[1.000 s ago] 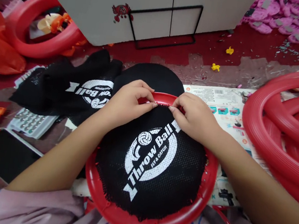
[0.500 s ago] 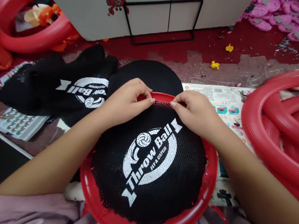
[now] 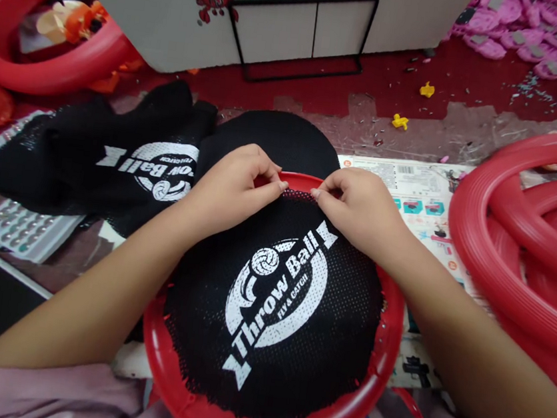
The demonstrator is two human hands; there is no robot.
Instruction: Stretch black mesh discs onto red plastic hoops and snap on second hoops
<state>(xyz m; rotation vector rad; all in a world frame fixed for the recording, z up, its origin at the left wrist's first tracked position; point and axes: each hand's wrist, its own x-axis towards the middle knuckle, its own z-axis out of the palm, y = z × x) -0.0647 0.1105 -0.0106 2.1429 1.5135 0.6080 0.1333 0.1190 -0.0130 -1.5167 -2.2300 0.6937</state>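
A red plastic ring [image 3: 389, 342] lies in front of me with a black mesh disc [image 3: 272, 302] printed "Throw Ball" stretched over it. My left hand [image 3: 233, 187] and my right hand [image 3: 354, 204] both pinch the mesh's far edge at the ring's far rim, thumbs and fingertips pressed together a few centimetres apart. The mesh's edge sits inside the rim all round the near side.
A pile of more black printed mesh discs [image 3: 139, 153] lies to the left, over a calculator [image 3: 24, 234]. Stacked red rings [image 3: 530, 251] sit at the right, another red ring [image 3: 33, 67] at far left. A printed sheet [image 3: 425, 199] lies under the work; a white cabinet [image 3: 260, 12] stands behind.
Both hands stay pinched on the mesh's far edge; the fingertips have shifted slightly left along the rim. The view has drifted a little, so the ring sits lower and further left.
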